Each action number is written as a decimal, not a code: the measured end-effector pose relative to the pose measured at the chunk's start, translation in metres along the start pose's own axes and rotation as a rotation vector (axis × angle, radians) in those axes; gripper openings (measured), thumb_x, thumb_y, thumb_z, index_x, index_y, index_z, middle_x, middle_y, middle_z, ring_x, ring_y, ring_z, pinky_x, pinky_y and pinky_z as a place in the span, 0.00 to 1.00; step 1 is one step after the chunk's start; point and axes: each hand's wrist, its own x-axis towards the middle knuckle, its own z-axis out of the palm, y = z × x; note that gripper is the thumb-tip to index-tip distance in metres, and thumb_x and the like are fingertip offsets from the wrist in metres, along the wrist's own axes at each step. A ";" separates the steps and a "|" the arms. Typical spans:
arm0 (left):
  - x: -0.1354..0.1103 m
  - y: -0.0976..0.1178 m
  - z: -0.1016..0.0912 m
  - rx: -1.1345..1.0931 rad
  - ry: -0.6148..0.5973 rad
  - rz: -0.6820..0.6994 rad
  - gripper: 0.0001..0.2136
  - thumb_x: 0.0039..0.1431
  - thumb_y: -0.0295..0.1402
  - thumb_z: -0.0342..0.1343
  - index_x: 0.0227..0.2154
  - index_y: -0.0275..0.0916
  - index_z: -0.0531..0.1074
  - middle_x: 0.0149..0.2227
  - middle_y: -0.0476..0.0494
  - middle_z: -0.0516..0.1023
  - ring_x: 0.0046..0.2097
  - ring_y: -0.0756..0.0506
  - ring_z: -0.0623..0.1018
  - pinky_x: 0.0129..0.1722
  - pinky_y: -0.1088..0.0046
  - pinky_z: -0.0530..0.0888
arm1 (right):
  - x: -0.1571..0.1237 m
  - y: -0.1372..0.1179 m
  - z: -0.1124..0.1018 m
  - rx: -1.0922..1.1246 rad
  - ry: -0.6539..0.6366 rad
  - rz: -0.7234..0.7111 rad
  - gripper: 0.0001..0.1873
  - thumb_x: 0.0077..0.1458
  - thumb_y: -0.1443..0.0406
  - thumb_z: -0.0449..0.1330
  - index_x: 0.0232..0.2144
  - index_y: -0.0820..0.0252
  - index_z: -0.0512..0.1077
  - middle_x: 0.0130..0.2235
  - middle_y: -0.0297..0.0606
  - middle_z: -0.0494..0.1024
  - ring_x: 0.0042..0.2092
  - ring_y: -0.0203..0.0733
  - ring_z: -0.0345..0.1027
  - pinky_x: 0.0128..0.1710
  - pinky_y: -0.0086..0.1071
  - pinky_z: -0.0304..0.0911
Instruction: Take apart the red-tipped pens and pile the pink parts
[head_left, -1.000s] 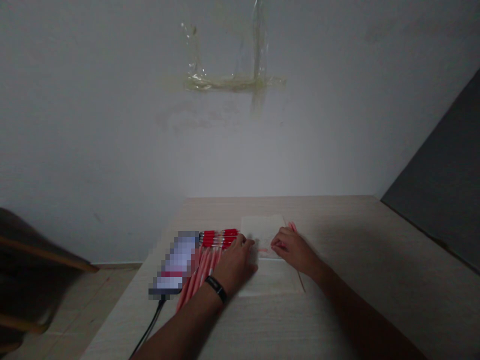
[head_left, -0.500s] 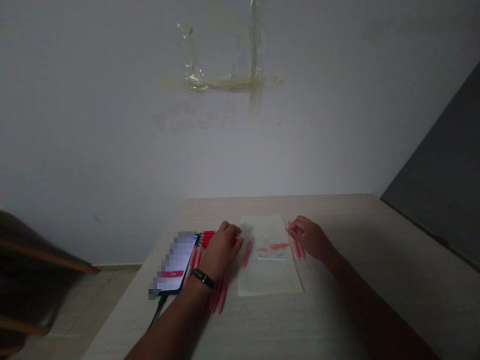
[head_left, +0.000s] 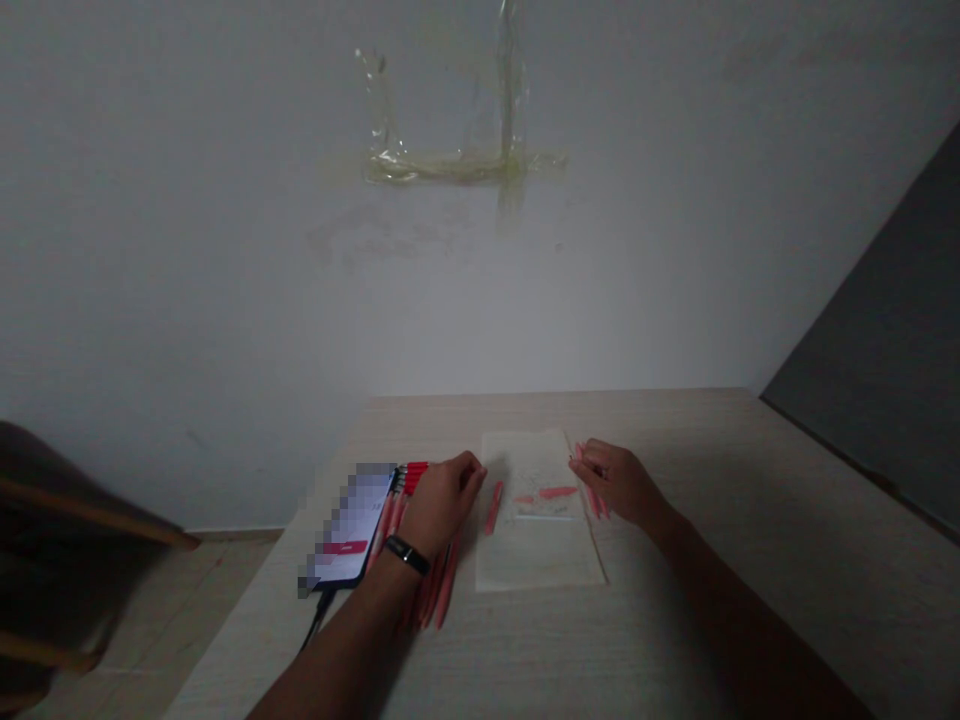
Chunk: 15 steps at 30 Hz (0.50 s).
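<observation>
- The row of red pens (head_left: 409,475) lay side by side just left of the pale sheet (head_left: 536,550). Their long axes ran from the near edge of the table toward the wall, tilted a little to the right, with the darker red caps at the far end.
- The left hand (head_left: 442,498) rested on top of that row with its fingers curled down over the far part of the pens. Whether it pinched a single pen could not be told.
- A black wristband (head_left: 406,553) sat on the left wrist, and the pens' lighter barrels showed out from under it on the near side.
- One loose pink piece (head_left: 493,507) lay between the left hand and the sheet's left edge — pointing away from the person, slightly tilted.
- A short pink piece (head_left: 559,492) lay on the sheet's far half, nearly crosswise.
- The right hand (head_left: 619,480) was at the sheet's right edge, its fingers pressed together around thin pink sticks (head_left: 600,505) — these ran along that edge.
- A phone (head_left: 351,525) lay left of the pens, farther from the sheet, with a dark cable (head_left: 311,630) leaving its near end.
- All of it sat on a light wooden table (head_left: 750,520); beyond the sheet, yellowed tape (head_left: 450,165) clung to the wall.
</observation>
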 end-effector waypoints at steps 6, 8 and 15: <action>0.001 0.003 0.000 0.022 -0.013 0.001 0.10 0.66 0.35 0.48 0.35 0.39 0.73 0.30 0.46 0.78 0.32 0.47 0.76 0.32 0.76 0.63 | -0.001 0.003 0.005 0.002 0.027 0.008 0.20 0.63 0.60 0.55 0.20 0.59 0.60 0.24 0.29 0.63 0.26 0.34 0.59 0.30 0.28 0.50; 0.001 0.003 0.000 0.022 -0.007 0.005 0.08 0.65 0.33 0.49 0.39 0.39 0.74 0.29 0.47 0.78 0.32 0.48 0.76 0.32 0.76 0.63 | -0.001 0.005 0.007 0.002 0.029 0.021 0.21 0.63 0.60 0.55 0.19 0.59 0.60 0.23 0.29 0.62 0.25 0.33 0.57 0.29 0.28 0.49; -0.001 0.005 0.000 -0.018 0.045 0.013 0.11 0.64 0.33 0.51 0.47 0.40 0.72 0.32 0.47 0.78 0.34 0.47 0.76 0.33 0.75 0.65 | -0.002 0.004 0.007 -0.004 0.032 0.015 0.23 0.63 0.59 0.54 0.18 0.59 0.56 0.21 0.28 0.59 0.24 0.33 0.54 0.28 0.28 0.47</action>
